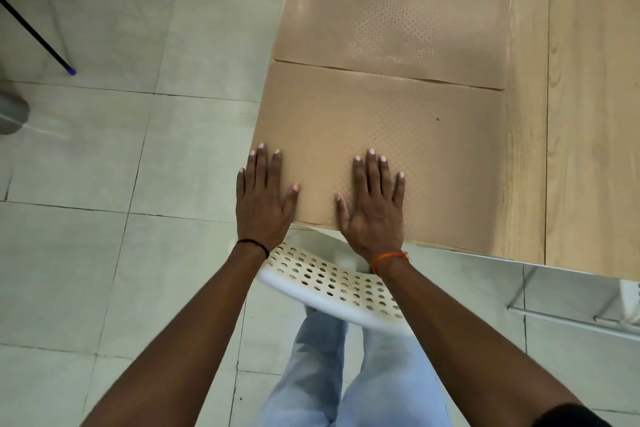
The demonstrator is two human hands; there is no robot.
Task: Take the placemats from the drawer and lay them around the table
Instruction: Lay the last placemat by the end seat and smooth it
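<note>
**Both palms flat on the near placemat at the table's corner**

Plainly, the left hand (265, 199) and the right hand (375, 204) lie spread on the near placemat (398, 156), fingers straight and pointing away from the person, gripping nothing. The mat sits on the wooden table (588, 114), its long axis running left to right across the view. Its left short edge seems to run level with the table's left edge, and its near long edge lies along the table's near edge.

Position of the hands matters most: both press the mat's near-left part, the left hand right at the corner with its outer fingers reaching past the edge over the tiled floor (104, 149). Most of the mat stretches away to the right, so the right hand is the nearer one for smoothing or nudging in that direction.

A second placemat (398, 10) lies farther off, and the two mats meet or slightly overlap along their long edges; I cannot tell which. Judging from that, this mat is nearly placed, with only squaring left.

A white perforated chair (332, 281) stands below the wrists, tucked at the table's edge.
</note>
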